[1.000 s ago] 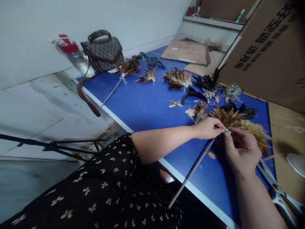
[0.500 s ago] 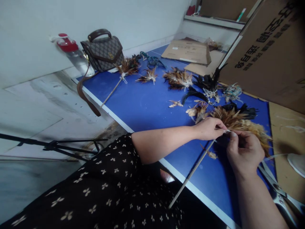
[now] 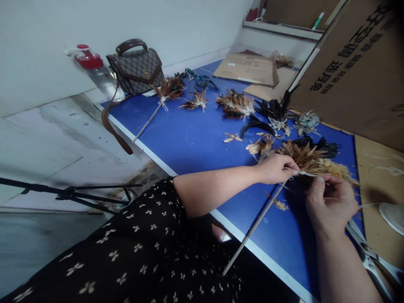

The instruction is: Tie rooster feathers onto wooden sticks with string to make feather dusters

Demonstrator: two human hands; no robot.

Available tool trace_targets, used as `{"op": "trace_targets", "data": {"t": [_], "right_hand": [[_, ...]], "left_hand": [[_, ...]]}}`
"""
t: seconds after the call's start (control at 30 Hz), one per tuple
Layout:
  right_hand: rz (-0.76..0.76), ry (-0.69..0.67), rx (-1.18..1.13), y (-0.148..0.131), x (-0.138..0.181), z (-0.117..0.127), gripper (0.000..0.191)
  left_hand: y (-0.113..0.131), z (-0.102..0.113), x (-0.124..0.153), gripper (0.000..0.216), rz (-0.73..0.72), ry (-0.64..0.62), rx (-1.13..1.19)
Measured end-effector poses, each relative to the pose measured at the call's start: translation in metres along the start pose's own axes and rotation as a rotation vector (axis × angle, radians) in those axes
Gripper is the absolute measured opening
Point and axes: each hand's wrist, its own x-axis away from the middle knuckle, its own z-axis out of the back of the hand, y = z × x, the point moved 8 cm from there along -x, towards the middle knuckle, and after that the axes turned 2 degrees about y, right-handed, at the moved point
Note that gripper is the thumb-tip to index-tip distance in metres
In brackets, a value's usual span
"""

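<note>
My left hand (image 3: pixel 277 169) pinches white string (image 3: pixel 305 173) above the top end of a thin wooden stick (image 3: pixel 255 227). My right hand (image 3: pixel 331 204) grips the same string farther right, thumb against forefinger, and a short taut stretch shows between the hands. A small loop of string lies at the stick's upper end. The stick slants down over the table edge to my lap. Just beyond my hands are brown and tan feathers (image 3: pixel 299 153), partly hidden by my fingers; whether they are tied to the stick cannot be seen.
Scissors (image 3: pixel 368 252) lie right of my right forearm, near a white spool (image 3: pixel 393 216). Several feather bunches (image 3: pixel 235 103) spread across the blue table (image 3: pixel 189 134). A feathered stick (image 3: pixel 147 122), handbag (image 3: pixel 135 67) and bottle (image 3: pixel 101 73) stand left; a large cardboard box (image 3: pixel 356 75) rises at right.
My right hand has moved slightly right, away from the left, and more string now shows stretched between them. The left hand stays nearly in place.
</note>
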Motion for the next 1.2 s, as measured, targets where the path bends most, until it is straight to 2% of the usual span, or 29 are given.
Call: {"op": "trace_targets", "data": {"t": [0.1,0.27,0.5,0.67,0.93,1.07,1.2], "right_hand": [[-0.061,0.051,-0.095,-0.001,0.0,0.004,0.041],[-0.09,0.06,-0.158,-0.007,0.001,0.005,0.042],[-0.093,0.063,-0.175,-0.008,0.001,0.006,0.035],[-0.116,0.069,-0.091,-0.011,0.001,0.008,0.038],[-0.136,0.105,-0.052,-0.035,0.0,0.016,0.034],[-0.162,0.099,-0.129,-0.033,0.002,0.017,0.038],[-0.134,0.058,-0.204,-0.029,0.003,0.018,0.048]], "left_hand": [[0.001,0.003,0.001,0.019,-0.016,0.015,-0.011],[0.003,0.006,0.0,0.017,-0.066,0.051,0.011],[0.017,0.027,0.001,0.014,-0.171,0.177,-0.046],[0.027,0.029,0.002,0.017,-0.199,0.148,-0.226],[0.024,0.026,0.003,0.011,-0.116,0.113,-0.363],[0.025,0.028,0.002,0.011,-0.161,0.111,-0.3],[0.024,0.023,0.003,0.016,-0.252,0.074,-0.063]]}}
